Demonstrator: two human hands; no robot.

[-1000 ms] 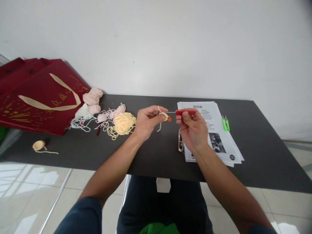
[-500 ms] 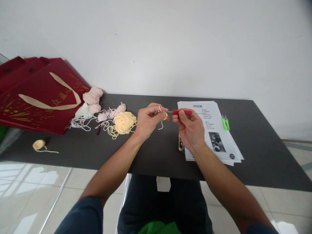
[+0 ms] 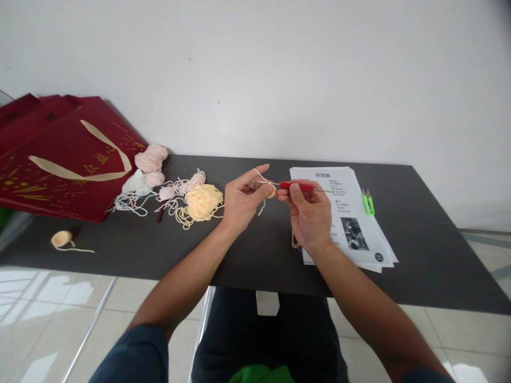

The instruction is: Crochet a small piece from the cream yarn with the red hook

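Observation:
Above the dark table my left hand [image 3: 242, 201] pinches a small cream crochet piece [image 3: 272, 191], its index finger raised with yarn looped over it. A short tail of yarn hangs below the piece. In my right hand [image 3: 309, 213] is a crochet hook [image 3: 296, 186] with a red grip, held level. Its metal shaft points left and reaches the yarn by the left fingers; whether the tip is through a stitch I cannot tell. Something orange shows beside the piece, partly hidden by the right fingertips. A ball of yellow yarn [image 3: 204, 202] lies left of my left hand.
Pink yarn [image 3: 151, 158] and white yarn [image 3: 134, 182] lie near dark red gift bags [image 3: 72, 154] at left. A cream crocheted cup shape [image 3: 62, 238] sits at the front left. Printed sheets [image 3: 339, 213] and green thread snips [image 3: 368, 202] are at right on the table [image 3: 431, 255].
My right hand has shifted slightly left, bringing the hook further across the yarn at my left fingers. The left index finger has lifted and stretched out, drawing the yarn up.

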